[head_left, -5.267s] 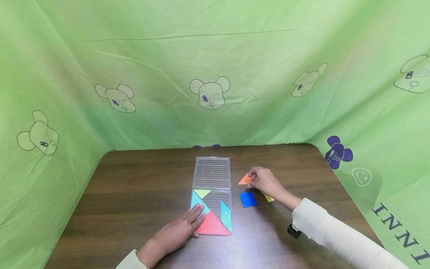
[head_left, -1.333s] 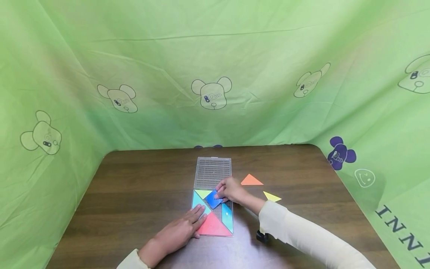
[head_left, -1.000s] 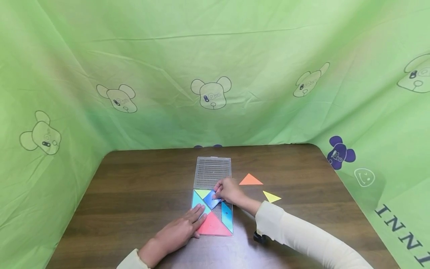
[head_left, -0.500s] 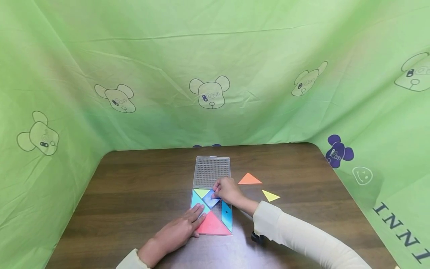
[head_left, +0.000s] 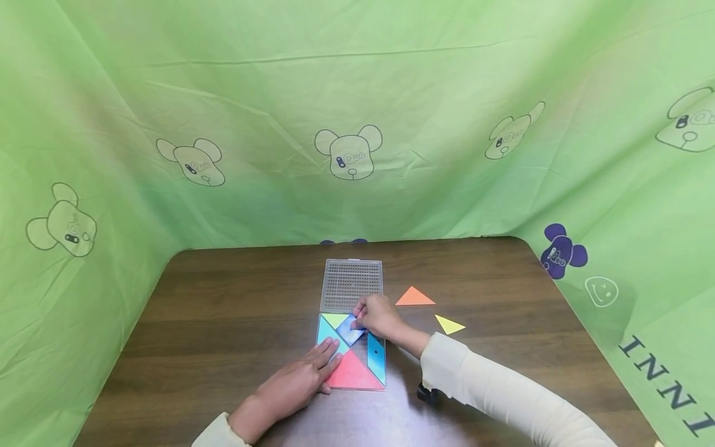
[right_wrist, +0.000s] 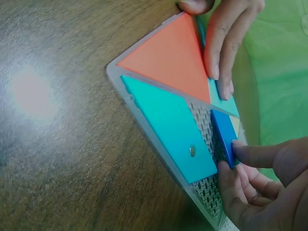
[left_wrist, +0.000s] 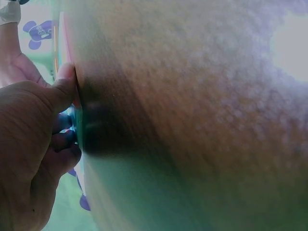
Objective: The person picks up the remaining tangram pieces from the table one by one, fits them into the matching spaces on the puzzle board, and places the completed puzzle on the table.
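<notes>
My right hand (head_left: 381, 318) pinches a blue square tangram piece (head_left: 347, 333) between thumb and fingers, over the lower half of a clear hinged case (head_left: 360, 354). In the right wrist view the blue square (right_wrist: 223, 132) is tilted, one edge raised in the grip. My left hand (head_left: 293, 380) rests its extended fingers on the cyan triangle (head_left: 325, 331) and the edge of the red triangle (head_left: 355, 374). Its thumb (left_wrist: 66, 74) lies along the near edge of the case. Also in the case are a yellow-green triangle (head_left: 334, 320) and a cyan parallelogram (head_left: 376, 355) with a small hole.
The case's lid (head_left: 353, 285) lies open flat, behind the lower half. On the wooden table (head_left: 234, 310), right of the case, are an orange triangle (head_left: 415, 297) and a yellow triangle (head_left: 449, 324). A green printed cloth (head_left: 268, 205) surrounds the back and sides.
The right hand left the orange triangle on the table and brought the blue square from the table into the case. Lately the square shifted slightly toward the cyan triangle. The left hand stayed put.
</notes>
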A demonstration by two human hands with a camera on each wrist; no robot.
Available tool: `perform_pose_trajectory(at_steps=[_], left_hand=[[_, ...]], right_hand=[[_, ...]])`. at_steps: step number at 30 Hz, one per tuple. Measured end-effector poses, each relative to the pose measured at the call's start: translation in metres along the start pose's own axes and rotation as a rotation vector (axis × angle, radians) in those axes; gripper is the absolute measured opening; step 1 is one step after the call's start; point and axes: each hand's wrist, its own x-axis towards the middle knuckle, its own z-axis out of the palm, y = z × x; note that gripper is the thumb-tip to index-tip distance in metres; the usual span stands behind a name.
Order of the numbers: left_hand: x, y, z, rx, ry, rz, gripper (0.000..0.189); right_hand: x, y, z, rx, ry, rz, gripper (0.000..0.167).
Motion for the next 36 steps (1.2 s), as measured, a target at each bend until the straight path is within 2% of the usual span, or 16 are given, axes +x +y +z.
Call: perform_pose_trajectory(at_steps=[8, 16, 21, 28, 36], left_hand=[[0.0008, -0.0002, 0.0015, 0.000, -0.023, -0.012, 0.056], [0.0008, -0.0006, 0.0021, 0.003, -0.005, -0.002, 0.058], [0.0003, -0.0002, 0.0015, 0.010, 0.001, 0.001, 0.058], [0.0015, 0.0007, -0.0020, -0.018, -0.036, -0.023, 0.058], [0.0025, 0.0003, -0.0005, -0.027, -0.071, -0.045, 0.060]], right_hand=[[0.0015, 0.0006, 0.0007, 0.002, 0.000, -0.013, 0.017], [-0.0002, 0.0020, 0.0011, -0.014, 0.028, -0.025, 0.016], [-0.0010, 0.0035, 0.0024, -0.002, 0.052, -0.064, 0.014], [-0.0009, 0.0048, 0.0056, 0.009, 0.087, -0.152, 0.012], [-0.0018, 0.0050, 0.0021, -0.005, 0.087, -0.178, 0.010]])
